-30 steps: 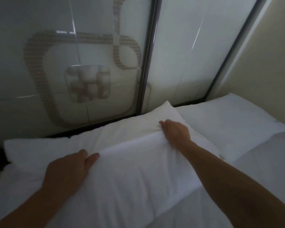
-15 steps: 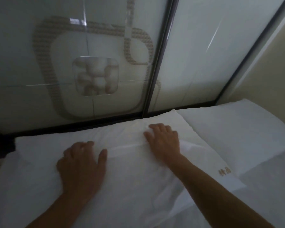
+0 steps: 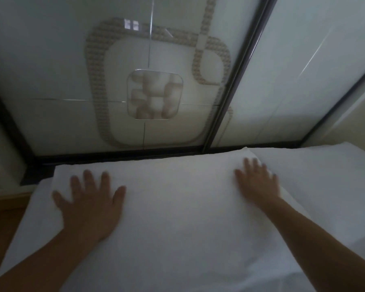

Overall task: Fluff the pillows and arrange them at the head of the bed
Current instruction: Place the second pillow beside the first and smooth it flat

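**Flat palms on the pillow: where this could slip**

I have both hands spread flat, fingers apart, gripping nothing. My left hand (image 3: 89,199) presses near the left end of the near pillow (image 3: 177,207); my right hand (image 3: 258,180) rests near its far right corner. The picture is blurred around the fingers, so I cannot tell how hard either presses.

The pillow lies across the head of the bed, its far edge just beside the dark frame below the glass panel (image 3: 177,81). A 2nd pillow (image 3: 325,175) sits to its right, seemingly touching it.

My worries: pressing like this may flatten the filling instead of fluffing it. An outward sweep of my right hand could nudge the 2nd pillow askew. A forward push might shove the near pillow against the frame and bunch its edge.
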